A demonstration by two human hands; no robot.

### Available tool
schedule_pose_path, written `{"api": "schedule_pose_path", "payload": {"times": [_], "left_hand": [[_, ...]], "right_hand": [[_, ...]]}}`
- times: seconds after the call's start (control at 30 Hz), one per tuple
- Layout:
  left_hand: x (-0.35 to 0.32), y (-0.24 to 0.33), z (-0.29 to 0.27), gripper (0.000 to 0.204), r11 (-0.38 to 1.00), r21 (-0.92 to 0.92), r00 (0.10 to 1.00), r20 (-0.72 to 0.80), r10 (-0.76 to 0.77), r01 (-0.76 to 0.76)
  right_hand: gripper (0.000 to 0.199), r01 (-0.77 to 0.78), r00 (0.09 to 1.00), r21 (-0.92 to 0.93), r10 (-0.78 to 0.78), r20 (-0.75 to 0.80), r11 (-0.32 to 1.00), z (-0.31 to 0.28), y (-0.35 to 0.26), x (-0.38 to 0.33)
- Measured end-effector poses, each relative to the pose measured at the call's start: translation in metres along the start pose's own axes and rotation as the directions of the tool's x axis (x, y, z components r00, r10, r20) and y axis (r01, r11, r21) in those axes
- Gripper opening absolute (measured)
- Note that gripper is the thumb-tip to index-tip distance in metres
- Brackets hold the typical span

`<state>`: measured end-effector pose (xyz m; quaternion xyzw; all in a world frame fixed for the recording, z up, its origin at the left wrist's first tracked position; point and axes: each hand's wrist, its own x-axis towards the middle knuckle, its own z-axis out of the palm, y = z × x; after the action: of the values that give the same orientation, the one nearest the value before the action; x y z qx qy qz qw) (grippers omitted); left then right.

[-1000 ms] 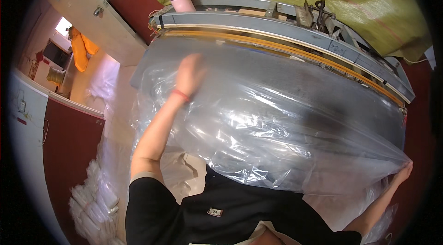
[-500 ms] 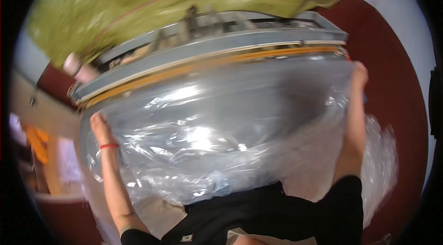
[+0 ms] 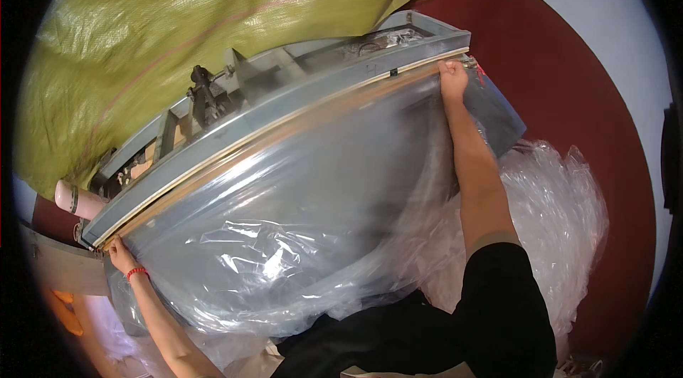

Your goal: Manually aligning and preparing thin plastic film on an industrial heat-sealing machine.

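Note:
A wide sheet of clear plastic film (image 3: 274, 260) is stretched between my two hands over a grey work surface (image 3: 504, 122). My left hand (image 3: 122, 255) is closed on the film's far edge at the left, beside the end of a long grey metal frame (image 3: 284, 106). At the right, my right hand (image 3: 453, 81) pinches the same edge near the frame's other end. The film's edge lies along a brownish strip (image 3: 306, 120) at the front of this frame. Near my body the film hangs in shiny wrinkles.
A yellow-green woven tarp (image 3: 213, 1) drapes behind the frame. Dark metal linkage (image 3: 204, 93) stands inside the frame. A pink bottle (image 3: 80, 200) lies by its left end. More crumpled clear film (image 3: 555, 214) heaps at the right, beside the dark red floor (image 3: 569, 93).
Both hands have moved away from my body, bringing the film's edge up to the frame's strip. My view has turned, so the frame now slants more steeply.

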<state>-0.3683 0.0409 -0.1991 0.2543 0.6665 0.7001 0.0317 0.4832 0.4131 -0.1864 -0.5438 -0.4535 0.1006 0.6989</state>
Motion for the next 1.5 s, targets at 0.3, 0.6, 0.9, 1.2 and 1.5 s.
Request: {"api": "schedule_pose_path", "payload": {"times": [0.3,0.6,0.9,1.2,1.5], "left_hand": [[-0.038,0.048,0.035,0.014,0.995,-0.031,0.995,0.031,-0.094,0.095],[-0.030,0.042,0.015,0.009,0.987,-0.110,0.992,0.058,-0.111,0.117],[-0.109,0.162,-0.039,0.006,0.991,0.008,0.958,0.255,0.127,-0.134],[-0.119,0.167,-0.113,0.018,0.927,0.277,0.962,0.177,0.210,-0.254],[-0.197,0.121,-0.175,0.041,0.763,0.590,0.937,0.345,0.058,-0.265]], "right_hand": [[0.011,-0.209,0.969,0.149,0.225,-0.103,0.967,-0.012,-0.024,-0.006],[0.011,-0.321,0.942,0.008,0.321,-0.100,0.947,-0.002,-0.046,-0.009],[0.018,0.620,0.610,0.223,-0.640,0.466,0.753,0.075,-0.263,-0.185],[0.011,0.121,0.259,0.159,-0.186,0.948,0.980,0.065,-0.247,-0.254],[0.015,0.374,0.567,-0.248,-0.009,0.824,0.894,-0.099,-0.133,-0.114]]}}
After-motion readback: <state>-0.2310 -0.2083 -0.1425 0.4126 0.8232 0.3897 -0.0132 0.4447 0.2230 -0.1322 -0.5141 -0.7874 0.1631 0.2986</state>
